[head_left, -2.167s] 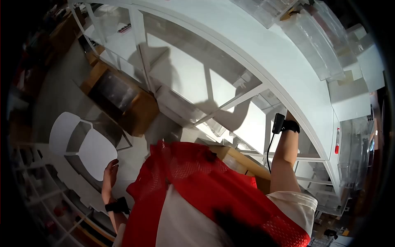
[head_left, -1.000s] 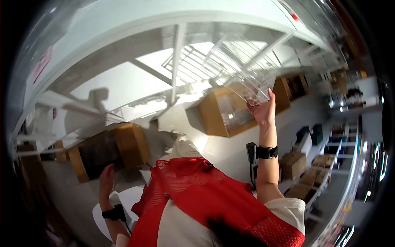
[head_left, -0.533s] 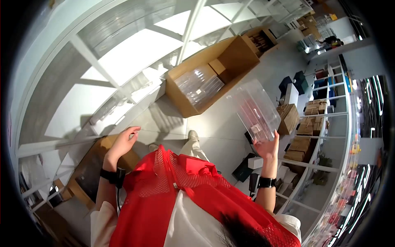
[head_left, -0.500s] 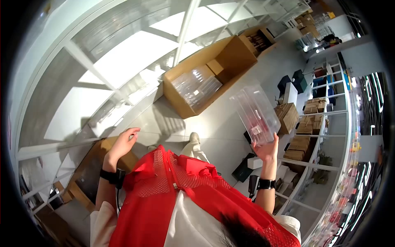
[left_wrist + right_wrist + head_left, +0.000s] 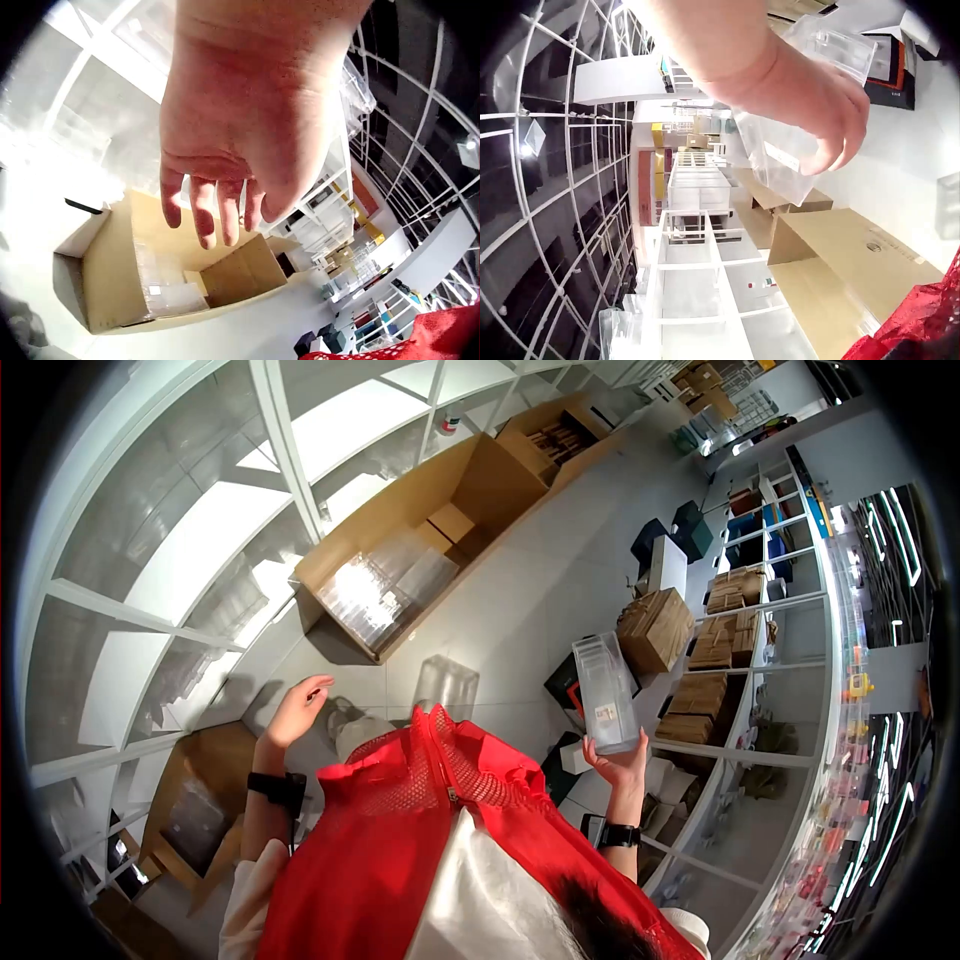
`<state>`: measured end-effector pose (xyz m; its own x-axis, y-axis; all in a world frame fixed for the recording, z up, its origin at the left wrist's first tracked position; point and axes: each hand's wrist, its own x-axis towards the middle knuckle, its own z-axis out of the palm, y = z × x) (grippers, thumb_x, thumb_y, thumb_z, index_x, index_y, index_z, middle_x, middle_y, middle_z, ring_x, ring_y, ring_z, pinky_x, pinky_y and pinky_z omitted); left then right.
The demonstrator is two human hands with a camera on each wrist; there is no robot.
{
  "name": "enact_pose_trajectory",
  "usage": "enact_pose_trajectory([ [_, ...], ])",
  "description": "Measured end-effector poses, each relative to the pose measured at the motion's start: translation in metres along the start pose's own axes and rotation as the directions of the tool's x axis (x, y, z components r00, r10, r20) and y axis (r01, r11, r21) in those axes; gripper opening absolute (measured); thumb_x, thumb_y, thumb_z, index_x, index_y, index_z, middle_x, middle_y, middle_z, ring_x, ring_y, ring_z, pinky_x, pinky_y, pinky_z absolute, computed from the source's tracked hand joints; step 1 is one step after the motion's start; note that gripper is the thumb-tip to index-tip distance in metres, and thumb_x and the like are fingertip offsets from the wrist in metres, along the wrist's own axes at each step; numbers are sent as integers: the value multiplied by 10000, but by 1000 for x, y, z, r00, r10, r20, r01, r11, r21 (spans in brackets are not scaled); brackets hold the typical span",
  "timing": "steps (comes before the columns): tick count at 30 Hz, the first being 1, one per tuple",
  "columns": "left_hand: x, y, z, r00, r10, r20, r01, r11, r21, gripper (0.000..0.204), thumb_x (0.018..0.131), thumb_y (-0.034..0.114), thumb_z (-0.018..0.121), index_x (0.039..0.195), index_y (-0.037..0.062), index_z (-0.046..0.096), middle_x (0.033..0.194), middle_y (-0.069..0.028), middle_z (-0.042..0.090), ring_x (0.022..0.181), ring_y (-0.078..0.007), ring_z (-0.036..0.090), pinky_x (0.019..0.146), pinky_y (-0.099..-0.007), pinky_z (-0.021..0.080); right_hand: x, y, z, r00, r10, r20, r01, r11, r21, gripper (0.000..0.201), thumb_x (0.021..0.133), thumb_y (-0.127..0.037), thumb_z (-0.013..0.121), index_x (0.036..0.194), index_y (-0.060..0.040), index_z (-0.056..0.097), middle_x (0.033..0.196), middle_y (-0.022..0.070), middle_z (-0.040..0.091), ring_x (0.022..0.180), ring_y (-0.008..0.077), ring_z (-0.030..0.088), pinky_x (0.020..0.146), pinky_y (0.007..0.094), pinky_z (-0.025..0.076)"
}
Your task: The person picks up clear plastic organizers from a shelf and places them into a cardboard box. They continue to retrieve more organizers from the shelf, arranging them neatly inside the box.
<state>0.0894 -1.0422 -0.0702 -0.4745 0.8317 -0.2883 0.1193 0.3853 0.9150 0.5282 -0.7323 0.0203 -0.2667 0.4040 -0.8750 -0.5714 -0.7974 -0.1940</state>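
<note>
A clear plastic box (image 5: 606, 695) with a small white label is held by its near end in my right hand (image 5: 618, 764), out to the right of the body. In the right wrist view the fingers of the right hand (image 5: 817, 112) wrap around the clear box (image 5: 776, 161). My left hand (image 5: 298, 710) hangs in the air at the left with nothing in it. Its fingers (image 5: 206, 214) are loosely bent in the left wrist view. Ahead on the floor stands a long open cardboard box (image 5: 480, 565) with clear plastic boxes (image 5: 375, 595) inside.
White shelving (image 5: 150, 630) runs along the left. Another cardboard box (image 5: 170, 785) stands below the left hand. On the right are a brown carton (image 5: 655, 628), a shelf with brown paper bundles (image 5: 700, 705), and dark boxes (image 5: 690, 530). A smaller open carton (image 5: 565, 440) sits further back.
My right hand came out from the shelf with the clear plastic box and swung it to the right. The body turned from the shelving toward the aisle. My left hand stays free.
</note>
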Motion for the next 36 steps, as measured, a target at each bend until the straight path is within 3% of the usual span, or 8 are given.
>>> enact_pose_trajectory([
  [3,23,29,11,999,23,35,-24,999,24,248,841,50,463,1076,-18,499,1048,-129,575,963,-188,551,820,-270,421,12,-19,-7,986,-7,165,6,1000,5,775,663,-549,544,1242,-81,329,1203,186,307,1001,370,361,775,390,427],
  [10,56,15,-5,987,155,-44,-144,973,182,261,832,81,477,1076,-6,507,1025,-157,578,922,-246,570,795,-304,445,47,-33,28,994,81,68,-89,987,135,698,715,-570,470,1219,-96,380,1183,172,349,989,381,371,776,420,425],
  [15,90,17,-32,981,-150,-121,174,958,227,295,829,87,454,1104,-7,502,1048,-150,571,911,-227,570,794,-295,433,92,-43,80,988,143,63,-149,983,109,655,723,-538,476,1189,-83,408,1185,169,347,987,391,368,783,424,425],
  [22,162,33,-56,967,-151,-207,189,966,178,284,836,139,486,1091,15,513,1034,-125,579,890,-220,573,774,-308,442,151,-53,210,993,7,116,19,975,-221,633,725,-525,523,1188,-119,376,1174,129,371,997,310,398,799,435,425],
  [28,228,66,-29,948,-196,-249,255,939,231,271,828,142,499,1070,25,524,1005,-137,579,906,-252,566,783,-331,438,245,-69,315,960,231,160,-67,741,-668,690,702,-524,565,1194,-82,366,1138,128,400,930,287,427,813,432,412],
  [32,276,68,29,921,-270,-280,320,935,151,271,794,119,515,1050,39,544,1013,-151,567,943,-296,535,803,-341,427,364,-41,396,959,82,-270,-261,622,-738,721,716,-509,569,1212,-33,350,1129,149,405,974,296,428,802,424,407],
  [35,320,55,83,909,-349,-228,380,919,106,287,768,124,515,1040,41,555,1012,-163,563,946,-316,524,810,-358,423,478,-13,425,979,170,-117,-162,284,-945,696,729,-469,577,1247,-70,336,1182,126,397,1045,291,411,830,440,394],
  [36,342,49,99,913,-359,-195,382,919,98,293,760,131,512,1035,41,559,1002,-170,565,940,-322,524,810,-368,423,506,-4,439,889,457,-29,-140,211,-967,685,737,-445,580,1272,-108,317,1230,90,380,1098,270,385,857,458,379],
])
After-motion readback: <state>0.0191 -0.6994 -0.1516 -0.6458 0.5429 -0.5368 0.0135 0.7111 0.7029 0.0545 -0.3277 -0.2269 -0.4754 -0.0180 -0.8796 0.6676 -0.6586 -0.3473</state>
